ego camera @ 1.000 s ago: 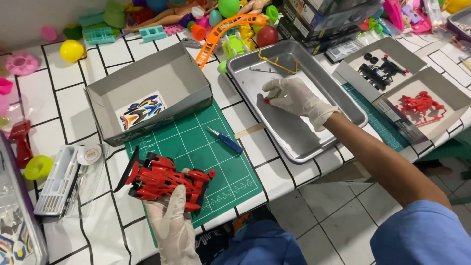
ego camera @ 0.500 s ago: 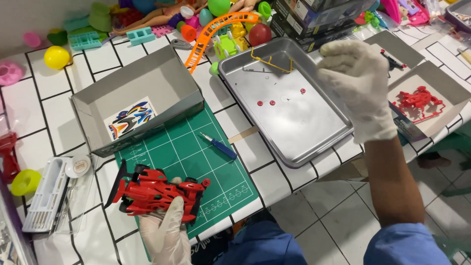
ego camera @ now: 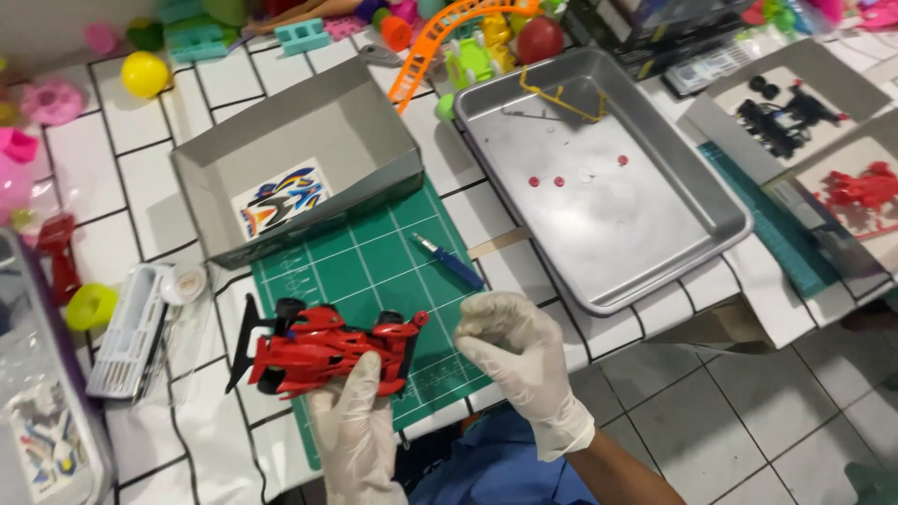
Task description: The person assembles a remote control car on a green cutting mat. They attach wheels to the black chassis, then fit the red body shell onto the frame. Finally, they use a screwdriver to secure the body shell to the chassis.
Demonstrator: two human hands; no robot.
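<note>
Red toy car: a red racer-style model (ego camera: 323,348) with a black rear wing, held low over the near edge of the green cutting mat (ego camera: 374,281), its nose towards the right.
Left hand: the gloved left hand (ego camera: 355,435) grips the car from below; its fingers (ego camera: 367,374) wrap up over the side of the body, closed firmly around it.
Right hand: the gloved right hand (ego camera: 519,351) sits just beside the car's nose, apart from it by a small gap; its fingers (ego camera: 486,323) are curled in and pinched together. Whether a small part lies between them I cannot tell.
Doing it well: by my judgement, the car should stay steady and level in the left hand while the right brings its pinch squarely to the front end; work over the mat so a dropped piece lands there, not on the floor.
Nearby: a blue-handled tool (ego camera: 449,260) lies on the mat; a metal tray (ego camera: 711,201) on the bench holds small red pieces (ego camera: 546,181); a grey box lid (ego camera: 374,131) holds a sticker sheet (ego camera: 279,199).
</note>
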